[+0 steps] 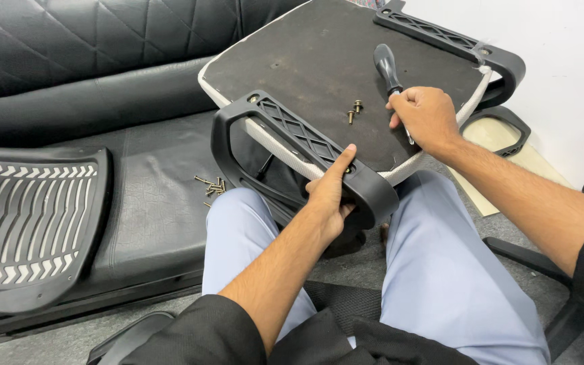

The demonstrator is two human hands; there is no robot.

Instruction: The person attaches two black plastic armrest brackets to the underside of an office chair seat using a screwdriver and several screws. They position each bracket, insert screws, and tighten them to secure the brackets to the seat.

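We've got our left hand gripping the armrest, right hand clenched on the screwdriver, two screws still loose on the seat base.

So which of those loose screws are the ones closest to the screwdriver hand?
Find the upturned seat base on the person's lap. Two brass screws lie on its dark underside, just left of the right hand. The other screws lie scattered on the black sofa.
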